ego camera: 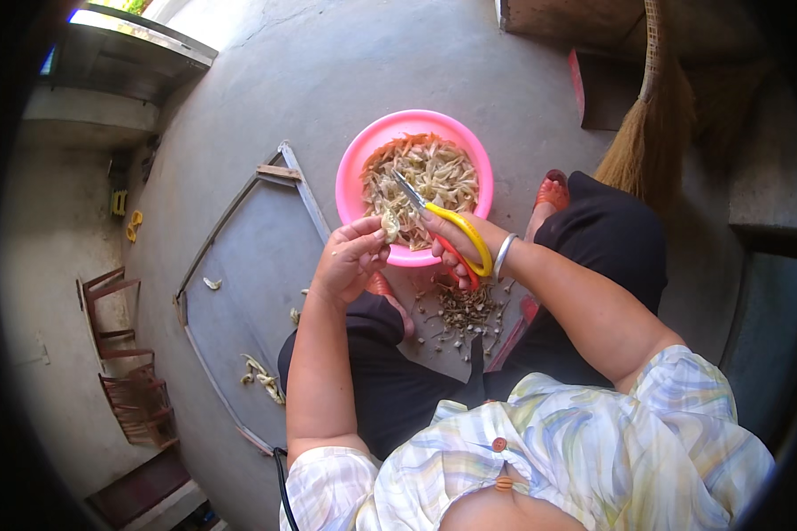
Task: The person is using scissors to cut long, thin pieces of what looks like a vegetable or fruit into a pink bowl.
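Observation:
My left hand (355, 255) pinches a pale, wrinkled pod (390, 226), probably a dried pepper, between thumb and fingers. Scissors (461, 226) with one yellow and one red handle are gripped in my right hand (475, 242). Their blades point up and left and look nearly closed, apart from the pod. Both hands are over the near rim of a pink plastic basin (349, 176). Inside it lies a heap of pale cut pieces (438, 169), with an orange tint along the far edge. A pile of brown stems and bits (468, 308) lies on the floor between my feet.
Left of me, a shallow framed tray or panel (239, 245) bears a few pale pods (264, 379). A straw broom (644, 146) leans at the upper right. Wooden chairs (133, 391) stand along the left wall. Yellow objects (133, 226) lie near that wall.

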### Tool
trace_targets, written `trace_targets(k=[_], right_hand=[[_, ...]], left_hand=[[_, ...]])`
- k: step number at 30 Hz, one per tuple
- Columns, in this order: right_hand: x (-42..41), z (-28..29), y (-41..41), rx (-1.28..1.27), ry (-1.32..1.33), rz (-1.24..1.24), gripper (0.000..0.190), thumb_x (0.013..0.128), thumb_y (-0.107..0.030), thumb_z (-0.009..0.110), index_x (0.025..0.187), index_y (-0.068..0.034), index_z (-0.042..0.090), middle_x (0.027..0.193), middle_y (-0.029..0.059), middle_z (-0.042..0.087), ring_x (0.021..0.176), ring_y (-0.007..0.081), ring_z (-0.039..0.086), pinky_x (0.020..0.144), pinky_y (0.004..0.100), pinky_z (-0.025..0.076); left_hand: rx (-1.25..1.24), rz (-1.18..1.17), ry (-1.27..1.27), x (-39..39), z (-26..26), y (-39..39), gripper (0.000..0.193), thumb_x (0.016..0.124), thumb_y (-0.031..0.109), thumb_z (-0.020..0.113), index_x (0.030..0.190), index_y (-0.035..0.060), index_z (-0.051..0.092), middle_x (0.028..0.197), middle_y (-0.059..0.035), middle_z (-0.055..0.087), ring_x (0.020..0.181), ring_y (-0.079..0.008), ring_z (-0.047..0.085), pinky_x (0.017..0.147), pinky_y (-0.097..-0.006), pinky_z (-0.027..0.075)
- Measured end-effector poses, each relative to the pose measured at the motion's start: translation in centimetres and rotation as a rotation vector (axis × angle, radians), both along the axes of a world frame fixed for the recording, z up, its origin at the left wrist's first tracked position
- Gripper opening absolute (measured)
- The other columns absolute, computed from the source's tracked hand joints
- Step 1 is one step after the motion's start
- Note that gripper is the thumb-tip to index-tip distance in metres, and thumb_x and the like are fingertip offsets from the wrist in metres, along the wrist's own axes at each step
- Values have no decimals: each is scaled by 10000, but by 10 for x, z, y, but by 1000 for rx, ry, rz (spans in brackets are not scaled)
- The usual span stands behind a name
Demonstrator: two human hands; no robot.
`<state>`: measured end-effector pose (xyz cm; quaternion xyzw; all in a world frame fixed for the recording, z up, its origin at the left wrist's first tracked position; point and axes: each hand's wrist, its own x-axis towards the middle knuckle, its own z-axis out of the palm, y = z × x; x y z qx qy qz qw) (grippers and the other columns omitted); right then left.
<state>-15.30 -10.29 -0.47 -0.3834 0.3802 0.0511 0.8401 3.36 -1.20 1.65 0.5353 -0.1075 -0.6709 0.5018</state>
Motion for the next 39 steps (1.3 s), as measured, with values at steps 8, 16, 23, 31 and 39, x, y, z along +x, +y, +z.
trace_targets(k=[8, 16, 23, 31, 39], right_hand=[[3, 2, 3, -360, -49, 165, 552, 773, -576, 461, 800, -27, 499, 603, 75, 529, 514, 175, 549, 470, 288, 453], [-2, 15, 12, -1058, 292, 407, 634, 716, -529, 534, 931, 67, 525, 919, 262, 560, 904, 364, 548, 773, 398, 435], [-3, 11, 14, -1132, 327, 445, 625, 725, -533, 518, 940, 54, 512, 915, 248, 566, 889, 340, 561, 766, 406, 439], [0, 15, 11, -1100, 314, 517, 606, 736, -570, 484, 814, 22, 585, 789, 223, 599, 794, 340, 592, 712, 410, 457], [3, -18, 3, -797, 227, 394, 740, 717, -659, 420, 853, 47, 597, 839, 281, 576, 832, 369, 577, 738, 404, 437]], left_hand=[[-33, 142, -217, -6, -8, -4, 268, 788, -7, 544, 1051, -28, 501, 927, -108, 585, 794, -172, 595, 694, -262, 507], [-59, 133, -250, -13, -10, -7, 238, 776, -37, 542, 1010, -33, 505, 912, -114, 583, 813, -198, 596, 748, -289, 505], [8, 102, -305, -16, -11, -9, 232, 765, -65, 528, 996, -52, 509, 888, -118, 590, 799, -192, 599, 734, -279, 507], [6, 67, -378, -14, -13, -8, 257, 761, -57, 543, 1013, -69, 498, 886, -137, 593, 783, -201, 606, 696, -274, 518], [30, 145, -381, -12, -14, -7, 263, 773, -23, 557, 1028, -38, 494, 844, -118, 592, 740, -193, 605, 652, -276, 525]])
